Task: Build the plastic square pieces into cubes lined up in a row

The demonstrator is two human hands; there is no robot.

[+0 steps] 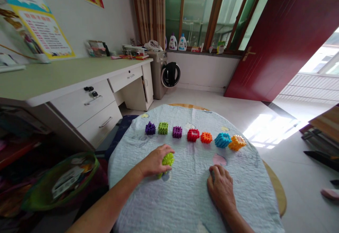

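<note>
My left hand (pixel 159 160) is wrapped round a lime-green toy building-block cube (pixel 167 159) at the left middle of the cloth-covered table; part of the cube is hidden by the fingers. On the right, my right hand (pixel 221 187) rests palm down on the cloth, fingers loosely bent, with nothing visible in it. Beyond both hands runs a row of similar cubes: dark purple (pixel 150 128), green (pixel 163 128), purple (pixel 177 132), red (pixel 193 135), orange (pixel 206 137), blue (pixel 222 140) and yellow-orange (pixel 237 142). The blue and yellow-orange ones sit very close together.
A pale blue cloth (pixel 190 197) covers the round table. To the left are a desk with drawers (pixel 87 99) and a green basket (pixel 66 183) of odds and ends. A washing machine (pixel 159 74) with its door open stands behind, and a red door (pixel 275 39) at right.
</note>
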